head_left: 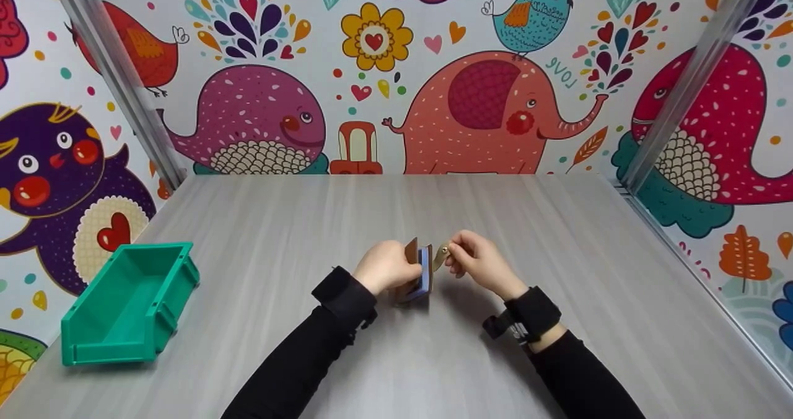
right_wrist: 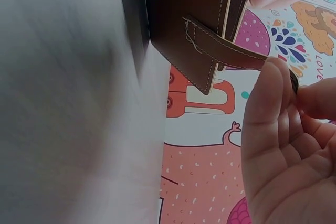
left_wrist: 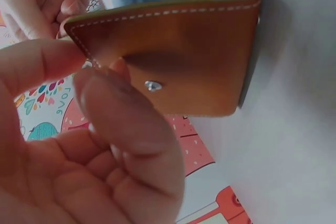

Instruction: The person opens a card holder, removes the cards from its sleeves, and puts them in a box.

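A brown leather card wallet [left_wrist: 199, 51] with pale stitching stands on edge on the table, its covers partly spread. Bluish clear sleeves [head_left: 424, 270] show between them. My left hand [head_left: 387, 264] pinches the edge of one cover, which carries a small metal snap stud [left_wrist: 153, 85]. From the opposite cover runs a stitched leather strap [right_wrist: 231, 51]. The strap's free end is pinched between thumb and fingers of my right hand [head_left: 483, 261], just right of the wallet, and that end is partly hidden by the fingers in the right wrist view.
A green plastic bin [head_left: 170, 298] stands on the left side of the grey table [head_left: 396, 202]. Walls printed with cartoon animals rise at the back and both sides, with metal posts [head_left: 118, 78] at the corners.
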`<state>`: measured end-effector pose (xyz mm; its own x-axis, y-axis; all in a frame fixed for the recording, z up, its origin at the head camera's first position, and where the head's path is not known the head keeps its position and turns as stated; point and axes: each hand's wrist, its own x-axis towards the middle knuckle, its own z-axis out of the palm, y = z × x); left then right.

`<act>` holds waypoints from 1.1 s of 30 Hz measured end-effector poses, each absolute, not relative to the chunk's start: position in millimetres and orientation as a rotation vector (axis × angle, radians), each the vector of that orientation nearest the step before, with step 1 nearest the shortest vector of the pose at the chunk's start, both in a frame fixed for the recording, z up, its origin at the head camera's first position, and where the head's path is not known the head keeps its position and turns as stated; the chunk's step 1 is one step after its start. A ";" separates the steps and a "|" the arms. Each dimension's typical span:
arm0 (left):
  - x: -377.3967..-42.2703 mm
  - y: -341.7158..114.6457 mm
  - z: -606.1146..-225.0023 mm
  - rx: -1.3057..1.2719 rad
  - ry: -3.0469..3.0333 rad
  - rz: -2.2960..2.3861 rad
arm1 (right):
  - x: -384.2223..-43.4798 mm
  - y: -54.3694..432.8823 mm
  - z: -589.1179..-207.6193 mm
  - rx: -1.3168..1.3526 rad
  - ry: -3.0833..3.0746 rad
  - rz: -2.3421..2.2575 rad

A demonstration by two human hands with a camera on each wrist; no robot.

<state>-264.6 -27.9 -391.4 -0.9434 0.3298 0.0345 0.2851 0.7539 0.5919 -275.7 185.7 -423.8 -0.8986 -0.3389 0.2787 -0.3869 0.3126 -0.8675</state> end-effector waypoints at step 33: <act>-258.3 -82.8 -409.1 0.312 2.747 1.008 | -271.0 232.8 -426.1 0.560 -2.776 1.428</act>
